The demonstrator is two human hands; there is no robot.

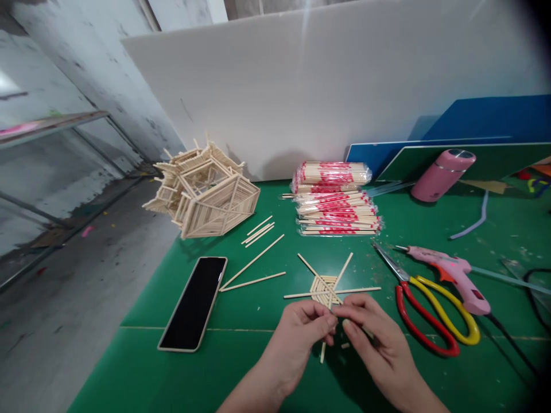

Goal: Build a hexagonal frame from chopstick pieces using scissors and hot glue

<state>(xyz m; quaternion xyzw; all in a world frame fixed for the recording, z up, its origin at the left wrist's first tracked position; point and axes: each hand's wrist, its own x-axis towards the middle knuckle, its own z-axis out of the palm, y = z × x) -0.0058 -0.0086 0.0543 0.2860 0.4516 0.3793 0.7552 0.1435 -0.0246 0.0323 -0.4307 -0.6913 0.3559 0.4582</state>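
Stick star (326,291); phone (193,304), scissors (404,281) nearby

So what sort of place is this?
Probably a craft workshop: a pink glue gun, scissors and bundles of wrapped sticks lie on a green table.

From afar I see a green counter (138,367) carrying a black-screened phone (193,304), a stick-built model (219,206), wrapped stick bundles (338,212), loose sticks (253,281), a star-shaped stick piece (321,288), red-and-yellow-handled scissors (404,281), a pink bottle (443,176) and a pink glue gun (462,275) (its dark cable (511,339) trails rightward).
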